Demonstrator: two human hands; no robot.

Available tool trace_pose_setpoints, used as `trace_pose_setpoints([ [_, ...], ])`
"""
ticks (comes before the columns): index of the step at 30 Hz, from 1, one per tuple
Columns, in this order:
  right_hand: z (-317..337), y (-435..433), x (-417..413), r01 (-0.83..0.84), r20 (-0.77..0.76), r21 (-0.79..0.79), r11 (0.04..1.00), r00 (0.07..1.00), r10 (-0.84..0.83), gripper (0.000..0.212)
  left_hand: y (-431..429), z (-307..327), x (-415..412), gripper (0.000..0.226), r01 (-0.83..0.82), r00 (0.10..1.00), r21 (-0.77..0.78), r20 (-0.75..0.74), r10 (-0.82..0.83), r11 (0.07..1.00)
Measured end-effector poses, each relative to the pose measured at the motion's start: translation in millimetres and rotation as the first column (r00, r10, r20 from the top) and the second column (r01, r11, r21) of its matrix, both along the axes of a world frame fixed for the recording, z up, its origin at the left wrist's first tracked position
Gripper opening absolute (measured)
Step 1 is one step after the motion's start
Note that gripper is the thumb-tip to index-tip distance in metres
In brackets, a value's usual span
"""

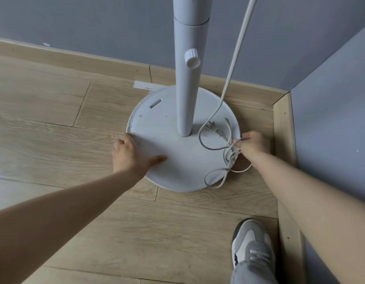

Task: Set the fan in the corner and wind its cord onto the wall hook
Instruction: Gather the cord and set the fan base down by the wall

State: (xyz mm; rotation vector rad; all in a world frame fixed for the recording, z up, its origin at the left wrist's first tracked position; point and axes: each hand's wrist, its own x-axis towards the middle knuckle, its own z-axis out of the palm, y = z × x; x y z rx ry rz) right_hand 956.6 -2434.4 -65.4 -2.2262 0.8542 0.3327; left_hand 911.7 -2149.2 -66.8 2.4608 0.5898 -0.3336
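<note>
The white standing fan's round base [171, 128] stands on the wood floor close to the room's corner, its pole [186, 95] rising out of the top of the frame. The fan head and any wall hook are out of view. A white cord [232, 64] runs down from above and lies in loose loops over the base's right side, the plug [213, 129] resting on the base. My left hand [132, 153] holds the base's left rim, thumb flat on top. My right hand [252, 143] grips several cord loops at the base's right rim.
Grey walls [85, 27] meet at the right, edged by a wooden skirting board [284, 128]. A strip of tape [143, 85] lies on the floor behind the base. My grey shoe [250, 242] stands at the lower right, near the right wall.
</note>
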Motion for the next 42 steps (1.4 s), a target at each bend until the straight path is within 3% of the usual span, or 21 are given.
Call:
trace_pose_setpoints([
  [6, -4, 11, 2, -0.026, 0.035, 0.098, 0.995, 0.999, 0.023, 0.036, 3, 0, 5, 0.113, 0.016, 1.000, -0.016, -0.006, -0.016, 1.000],
  [12, -10, 19, 8, 0.088, 0.024, 0.085, 0.992, 0.996, -0.090, 0.039, 2, 0, 6, 0.116, 0.021, 1.000, -0.013, -0.017, -0.021, 1.000],
  [19, -8, -2, 7, 0.107, -0.041, 0.054, 0.993, 0.994, -0.105, 0.042, -8, -2, -1, 0.121, 0.103, 0.995, -0.031, -0.011, -0.104, 0.994],
  [22, -6, -13, 4, 0.074, -0.033, -0.012, 0.997, 0.997, -0.074, 0.039, -18, -2, 0, 0.119, 0.145, 0.989, -0.046, 0.005, -0.145, 0.988],
  [25, -4, -15, -2, -0.055, 0.081, -0.268, 0.962, 0.994, 0.079, 0.038, -28, -2, 3, 0.119, 0.160, 0.987, -0.059, 0.004, -0.160, 0.985],
  [27, -5, -16, -9, -0.081, 0.176, -0.355, 0.931, 0.973, 0.152, 0.041, -35, -3, 2, 0.118, 0.173, 0.985, -0.071, 0.010, -0.173, 0.982],
  [31, -10, -22, -18, -0.076, 0.246, -0.323, 0.943, 0.956, 0.161, 0.035, -44, -5, 3, 0.118, 0.189, 0.982, -0.074, 0.016, -0.189, 0.979],
  [42, -4, -44, -35, -0.057, 0.263, -0.380, 0.923, 0.950, 0.167, 0.029, -66, -6, 0, 0.114, 0.308, 0.951, -0.070, 0.014, -0.307, 0.949],
])
